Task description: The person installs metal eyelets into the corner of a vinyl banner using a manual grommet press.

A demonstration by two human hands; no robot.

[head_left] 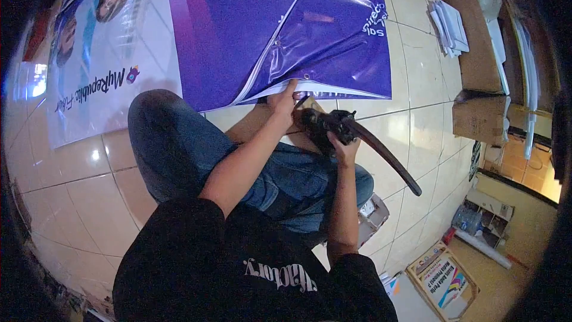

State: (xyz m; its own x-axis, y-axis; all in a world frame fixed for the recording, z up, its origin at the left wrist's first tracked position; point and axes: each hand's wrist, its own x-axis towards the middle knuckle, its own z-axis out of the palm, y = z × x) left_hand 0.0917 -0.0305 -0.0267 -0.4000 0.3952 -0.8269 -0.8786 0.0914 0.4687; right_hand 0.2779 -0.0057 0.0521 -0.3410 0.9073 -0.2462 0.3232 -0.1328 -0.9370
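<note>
A large printed vinyl banner (232,36) lies over the floor in front of me, its near right part folded and lifted. Metal eyelets show near the fold's edge. My left hand (283,105) pinches the banner's near edge, thumb on top, fingers partly hidden beneath. Just right of it stands a dark eyelet press (316,124) with a long curved lever pointing to the lower right. My right hand (344,148) is closed around the press body near the lever's base. The press's jaw is partly hidden by the banner edge and my left hand.
My crossed legs in jeans (173,137) flank the press. Stacked papers (450,28) and a cardboard box (479,116) sit to the right. A framed sign (444,283) and a shelf with a water bottle (468,219) are at lower right, on tiled floor (77,203).
</note>
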